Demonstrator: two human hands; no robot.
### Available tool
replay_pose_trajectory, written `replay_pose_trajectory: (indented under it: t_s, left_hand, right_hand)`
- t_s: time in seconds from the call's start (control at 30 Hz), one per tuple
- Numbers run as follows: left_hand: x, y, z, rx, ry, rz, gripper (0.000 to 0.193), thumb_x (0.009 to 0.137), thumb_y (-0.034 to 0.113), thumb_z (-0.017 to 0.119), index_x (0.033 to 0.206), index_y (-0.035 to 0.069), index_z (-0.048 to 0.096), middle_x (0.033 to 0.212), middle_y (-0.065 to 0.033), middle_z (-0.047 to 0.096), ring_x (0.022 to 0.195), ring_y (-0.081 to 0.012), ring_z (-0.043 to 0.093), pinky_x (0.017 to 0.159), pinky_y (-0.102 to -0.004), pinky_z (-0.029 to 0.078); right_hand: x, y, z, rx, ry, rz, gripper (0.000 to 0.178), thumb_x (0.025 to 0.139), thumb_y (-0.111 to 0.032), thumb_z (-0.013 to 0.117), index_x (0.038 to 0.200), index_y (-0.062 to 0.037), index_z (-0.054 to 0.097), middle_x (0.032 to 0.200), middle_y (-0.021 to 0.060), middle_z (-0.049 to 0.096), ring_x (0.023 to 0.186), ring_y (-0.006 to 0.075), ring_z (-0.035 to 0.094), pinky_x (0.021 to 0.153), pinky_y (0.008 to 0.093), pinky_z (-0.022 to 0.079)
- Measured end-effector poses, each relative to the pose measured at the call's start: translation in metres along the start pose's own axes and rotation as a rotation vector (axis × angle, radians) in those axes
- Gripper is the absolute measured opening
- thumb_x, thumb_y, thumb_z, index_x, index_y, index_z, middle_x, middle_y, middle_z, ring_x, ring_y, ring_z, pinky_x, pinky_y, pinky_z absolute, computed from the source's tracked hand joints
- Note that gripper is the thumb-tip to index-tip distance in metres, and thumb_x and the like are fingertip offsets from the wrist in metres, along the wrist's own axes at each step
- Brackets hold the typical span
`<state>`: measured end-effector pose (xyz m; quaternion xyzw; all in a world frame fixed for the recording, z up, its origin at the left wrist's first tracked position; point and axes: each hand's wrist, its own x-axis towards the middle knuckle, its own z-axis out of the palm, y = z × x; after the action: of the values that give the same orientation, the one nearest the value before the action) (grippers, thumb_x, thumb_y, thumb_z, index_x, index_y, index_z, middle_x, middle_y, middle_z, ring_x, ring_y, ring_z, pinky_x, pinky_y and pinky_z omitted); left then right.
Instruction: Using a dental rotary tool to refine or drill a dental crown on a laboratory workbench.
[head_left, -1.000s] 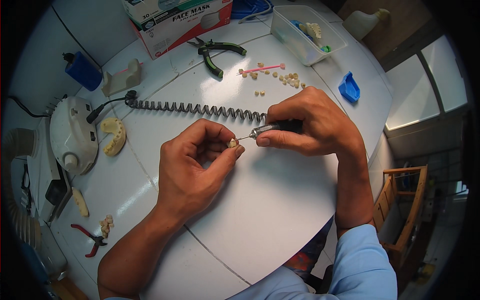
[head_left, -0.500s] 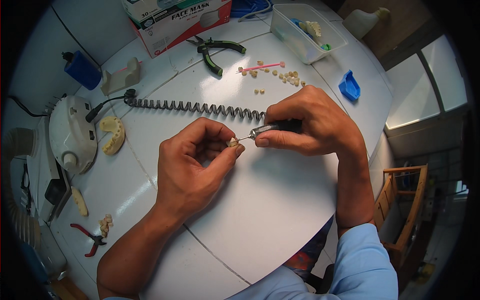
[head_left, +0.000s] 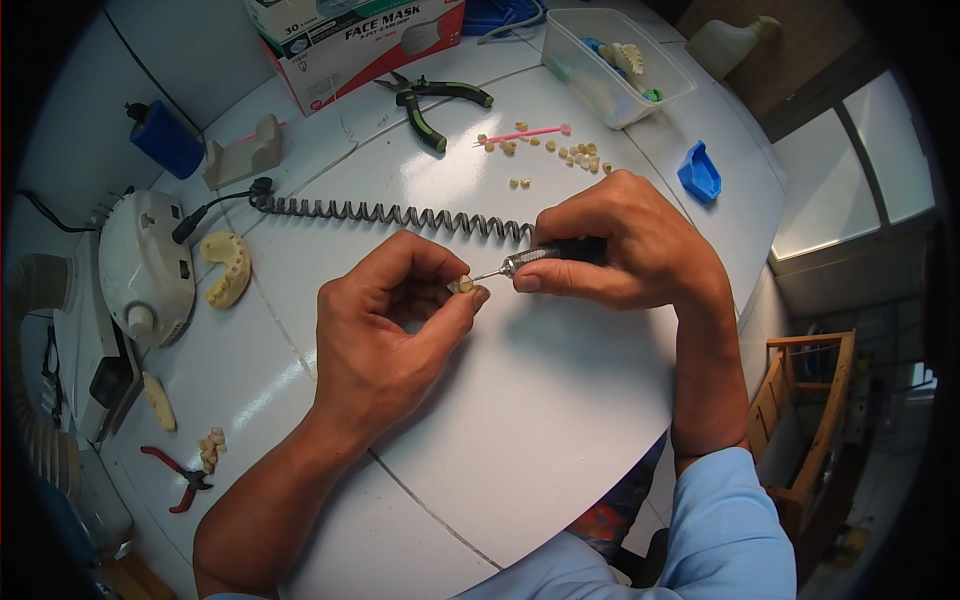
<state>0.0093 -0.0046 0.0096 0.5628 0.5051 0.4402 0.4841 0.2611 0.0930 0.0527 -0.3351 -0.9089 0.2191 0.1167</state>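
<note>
At 1 o'clock in your head view: one clear tub, holding a cream toothed cast plus blue and green bits. Two pliers: green-black pliers at 12, red pliers at 8. Centre: your left hand pinches one tooth-like piece; your right hand grips one handpiece, bur at it. Piece turned slightly since earlier.

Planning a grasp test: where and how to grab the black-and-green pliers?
Probably around both handles, from the right and above: the pliers lie flat, handles splayed right and toward the wearer, jaws pointing far left beside the red-and-white box. Mind the pink stick near the handle ends.
</note>
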Motion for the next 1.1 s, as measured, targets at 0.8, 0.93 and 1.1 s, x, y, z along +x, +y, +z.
replay_pose_trajectory:
  t_s: [0.8, 0.93, 1.1]
  left_hand:
    - [0.0003, -0.0094, 0.0017, 0.001, 0.026, 0.039, 0.015, 0.098, -0.002, 0.081, 0.108, -0.001, 0.070, 0.092, -0.0023, 0.072, 0.080, -0.0038, 0.067, 0.070, -0.0195, 0.053]
    - [-0.0007, -0.0071, 0.0013, 0.014, 0.028, 0.010, 0.015, 0.098, -0.002, 0.081, 0.108, -0.001, 0.070, 0.092, -0.0022, 0.072, 0.078, -0.0035, 0.067, 0.069, -0.0192, 0.052]
    - [-0.0008, -0.0060, 0.0015, 0.027, 0.028, 0.012, 0.014, 0.099, -0.001, 0.081, 0.108, -0.001, 0.070, 0.092, -0.0022, 0.072, 0.078, -0.0031, 0.066, 0.068, -0.0191, 0.051]
  right_hand:
    - [0.0004, -0.0017, -0.0009, -0.018, -0.012, 0.012, 0.060, 0.094, -0.060, 0.082, 0.068, -0.0066, 0.071, 0.054, 0.0083, 0.059, 0.050, 0.0287, 0.059, 0.052, 0.0419, 0.044]
    - [0.0016, -0.0025, -0.0018, -0.024, -0.014, 0.012, 0.060, 0.094, -0.060, 0.082, 0.069, -0.0063, 0.072, 0.055, 0.0083, 0.061, 0.052, 0.0286, 0.061, 0.053, 0.0414, 0.045]
    - [0.0007, -0.0024, -0.0024, -0.013, -0.017, 0.009, 0.058, 0.094, -0.059, 0.082, 0.071, -0.0065, 0.074, 0.055, 0.0085, 0.061, 0.051, 0.0288, 0.061, 0.053, 0.0417, 0.045]
